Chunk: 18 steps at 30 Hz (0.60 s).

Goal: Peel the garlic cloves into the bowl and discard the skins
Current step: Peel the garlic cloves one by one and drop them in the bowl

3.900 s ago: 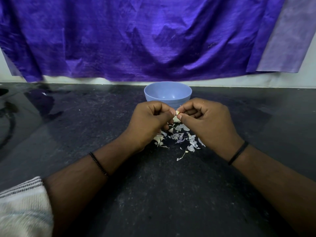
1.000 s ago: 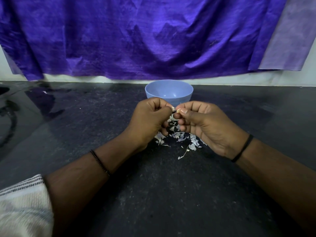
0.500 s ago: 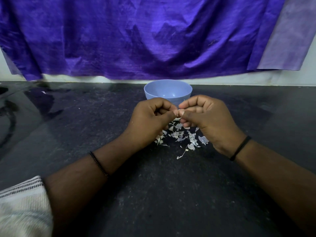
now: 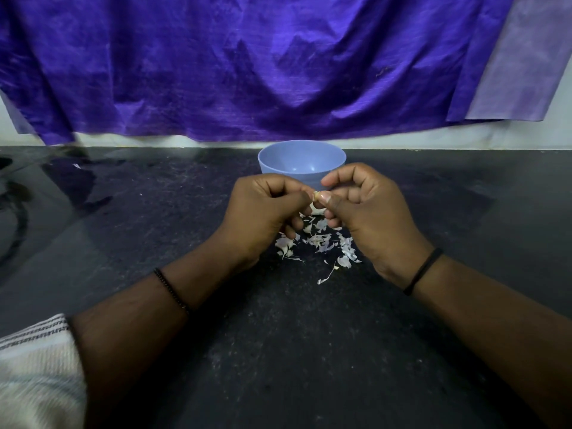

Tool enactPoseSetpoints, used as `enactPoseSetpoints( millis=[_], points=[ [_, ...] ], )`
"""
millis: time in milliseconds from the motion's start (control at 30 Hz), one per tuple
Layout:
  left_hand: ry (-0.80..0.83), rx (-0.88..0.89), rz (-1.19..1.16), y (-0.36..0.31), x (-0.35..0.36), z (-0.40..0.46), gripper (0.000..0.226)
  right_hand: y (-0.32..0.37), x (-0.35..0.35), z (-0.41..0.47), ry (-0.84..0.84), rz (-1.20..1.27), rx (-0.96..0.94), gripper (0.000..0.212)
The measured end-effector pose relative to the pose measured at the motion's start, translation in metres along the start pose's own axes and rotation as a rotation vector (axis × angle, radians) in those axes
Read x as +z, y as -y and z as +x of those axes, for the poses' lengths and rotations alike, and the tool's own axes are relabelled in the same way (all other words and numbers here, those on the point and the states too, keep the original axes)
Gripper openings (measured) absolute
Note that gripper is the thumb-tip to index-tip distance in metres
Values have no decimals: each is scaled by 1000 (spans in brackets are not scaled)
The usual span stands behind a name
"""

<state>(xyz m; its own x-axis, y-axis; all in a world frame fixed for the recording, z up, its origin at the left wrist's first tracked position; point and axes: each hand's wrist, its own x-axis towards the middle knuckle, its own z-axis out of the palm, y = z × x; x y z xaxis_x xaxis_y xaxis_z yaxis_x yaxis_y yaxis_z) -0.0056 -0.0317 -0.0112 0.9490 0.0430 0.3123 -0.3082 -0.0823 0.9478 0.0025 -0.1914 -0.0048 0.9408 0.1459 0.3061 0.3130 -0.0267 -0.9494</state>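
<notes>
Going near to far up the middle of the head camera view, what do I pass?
Bare dark countertop → garlic skins → garlic clove pinched between left hand and right hand → blue bowl → purple cloth.

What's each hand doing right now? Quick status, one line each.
Left hand: closed, fingers curled, pinching the garlic clove.
Right hand: closed, thumb and fingers pinching the same garlic clove from the other side.

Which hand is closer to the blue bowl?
The right hand, though only slightly. Its curled fingers overlap the bowl's front right rim in this view. The left hand sits lower, in front of the bowl's left side. Both pinch a garlic clove.
</notes>
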Motion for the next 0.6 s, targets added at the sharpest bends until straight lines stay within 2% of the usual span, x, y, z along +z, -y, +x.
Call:
enactPoseSetpoints(
  millis=[133, 233, 300, 600],
  points=[
    [-18, 10, 44, 1, 1, -1, 10, 1, -1, -1, -28, 76, 129, 3],
    [-42, 86, 197, 2, 3, -3, 7, 2, -1, -1, -41, 104, 199, 4],
    [-50, 121, 213, 2, 4, -5, 6, 4, 0, -1, -51, 128, 227, 7],
    [-83, 112, 164, 0, 7, -6, 8, 4, 7, -6, -125, 192, 226, 4]
  ],
)
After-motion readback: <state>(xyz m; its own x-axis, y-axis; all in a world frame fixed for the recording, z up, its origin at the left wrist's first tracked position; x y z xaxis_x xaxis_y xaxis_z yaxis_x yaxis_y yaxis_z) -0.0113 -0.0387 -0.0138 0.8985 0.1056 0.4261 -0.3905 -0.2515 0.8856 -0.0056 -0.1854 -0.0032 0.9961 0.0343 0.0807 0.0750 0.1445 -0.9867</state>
